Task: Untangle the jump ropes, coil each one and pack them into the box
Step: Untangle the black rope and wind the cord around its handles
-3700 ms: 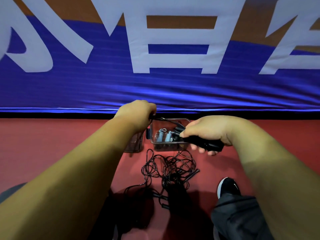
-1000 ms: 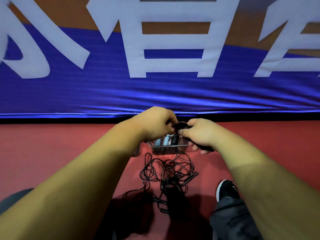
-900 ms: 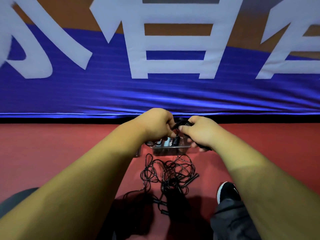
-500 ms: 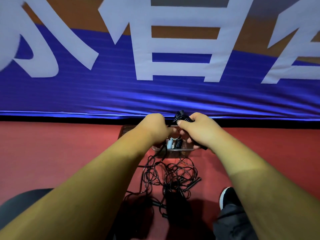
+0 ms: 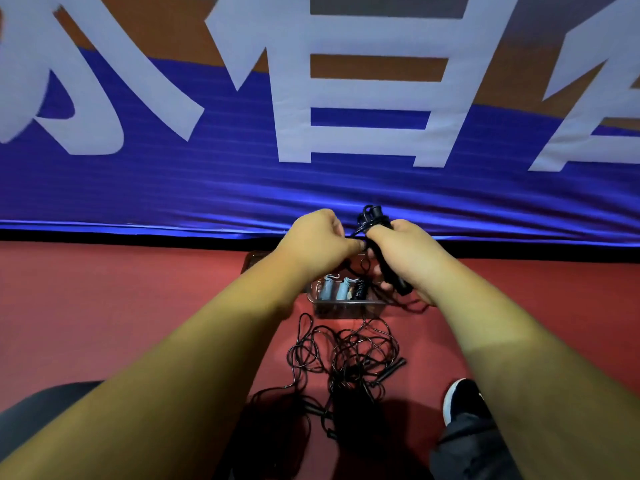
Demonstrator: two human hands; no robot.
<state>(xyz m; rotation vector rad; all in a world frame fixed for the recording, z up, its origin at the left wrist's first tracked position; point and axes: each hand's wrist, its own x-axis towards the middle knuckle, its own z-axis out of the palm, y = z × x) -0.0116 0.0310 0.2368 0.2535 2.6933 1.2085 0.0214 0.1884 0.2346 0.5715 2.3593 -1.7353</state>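
Mid-coil on one black rope (image 5: 372, 220), held just above the box (image 5: 346, 303). Right hand (image 5: 401, 251) clenched round the handles and wraps, left hand (image 5: 318, 244) pinching the cord. Probably needs tucking, then dropping in. Tangled pile (image 5: 343, 355) on the floor, just this side of the box.

Both bare forearms reach forward from the lower corners and converge at the middle. The left hand (image 5: 318, 242) is curled into a loose fist, knuckles up, its fingertips pinched together toward the right. The right hand (image 5: 403, 251) is closed in a fist, thumb on top, wrist bent slightly down. The two hands almost touch.
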